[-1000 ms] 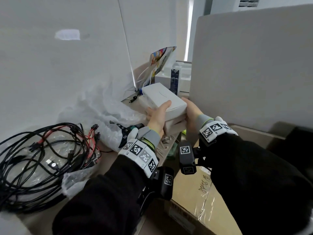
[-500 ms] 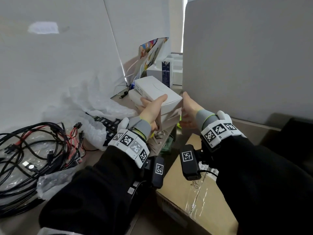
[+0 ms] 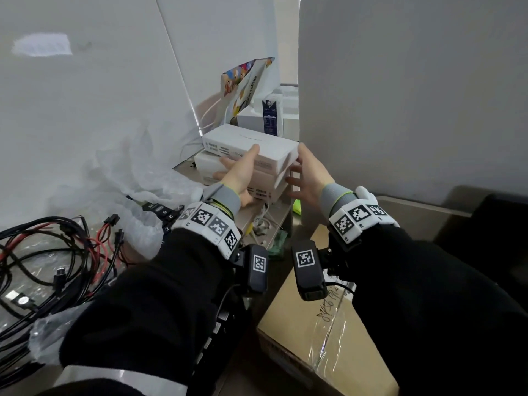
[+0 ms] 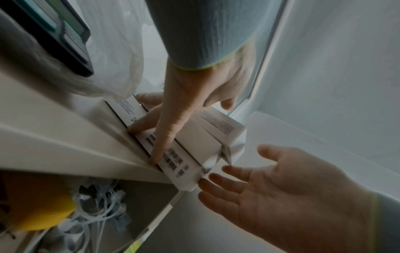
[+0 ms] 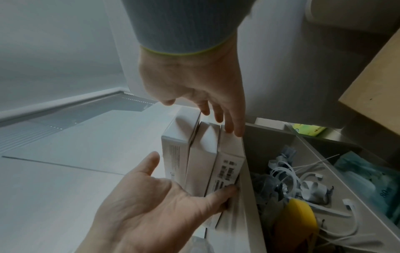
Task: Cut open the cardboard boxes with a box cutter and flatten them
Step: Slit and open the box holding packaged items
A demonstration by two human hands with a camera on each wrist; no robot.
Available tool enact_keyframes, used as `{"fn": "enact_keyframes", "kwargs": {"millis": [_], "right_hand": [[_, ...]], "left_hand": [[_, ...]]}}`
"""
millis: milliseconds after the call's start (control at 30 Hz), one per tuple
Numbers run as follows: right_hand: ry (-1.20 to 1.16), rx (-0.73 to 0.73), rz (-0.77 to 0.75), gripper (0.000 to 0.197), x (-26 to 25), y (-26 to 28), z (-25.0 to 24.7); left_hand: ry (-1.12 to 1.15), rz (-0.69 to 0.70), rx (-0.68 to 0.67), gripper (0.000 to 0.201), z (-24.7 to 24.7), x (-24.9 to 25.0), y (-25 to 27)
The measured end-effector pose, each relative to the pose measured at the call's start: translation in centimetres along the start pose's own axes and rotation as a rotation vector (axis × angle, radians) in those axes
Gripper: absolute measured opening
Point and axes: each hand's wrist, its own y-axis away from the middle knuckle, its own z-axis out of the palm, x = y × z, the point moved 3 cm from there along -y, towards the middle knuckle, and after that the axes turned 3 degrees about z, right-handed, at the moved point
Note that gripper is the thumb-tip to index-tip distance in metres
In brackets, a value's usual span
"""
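Note:
Three white boxes [image 3: 243, 138] lie stacked at the desk's edge, label sides toward me. My left hand [image 3: 237, 172] lies against the stack's near side, fingers [image 4: 164, 137] straight down the labels to the desk and thumb up by the top box. My right hand [image 3: 308, 172] hovers open at the stack's right end, its fingertips [image 5: 229, 126] just touching or close to the box ends [image 5: 203, 154]. A sealed brown cardboard box [image 3: 314, 338] with clear tape sits below my right wrist. No box cutter is in view.
A tangle of black and red cables [image 3: 43, 267], crumpled clear plastic [image 3: 128, 172] and a calculator [image 3: 163, 212] crowd the desk at the left. A tall grey panel [image 3: 414, 95] stands close on the right. Under the desk edge, an open compartment [image 5: 303, 179] holds cable ties.
The stack of white boxes has settled onto the desk. My right hand has let go of its end and spread open, while the left hand has flattened against the side.

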Motion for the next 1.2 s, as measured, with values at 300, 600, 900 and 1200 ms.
{"fn": "enact_keyframes", "kwargs": {"millis": [300,600,900,1200], "right_hand": [[0.152,0.027,-0.09,0.063,-1.7,-2.8,0.5],[0.266,-0.068,-0.137,0.039,-3.6,-6.0,0.7],[0.317,-0.09,-0.095,0.043,-3.2,-7.7,1.0],[0.303,-0.051,-0.04,0.052,-3.2,-5.4,0.7]], "left_hand": [[-0.034,-0.054,0.017,0.126,0.6,-0.9,-10.5],[-0.005,0.013,-0.179,0.117,4.0,2.9,-5.9],[-0.054,0.105,-0.039,0.109,2.3,3.5,-7.9],[-0.098,0.103,-0.037,0.074,1.7,3.9,-2.8]]}}
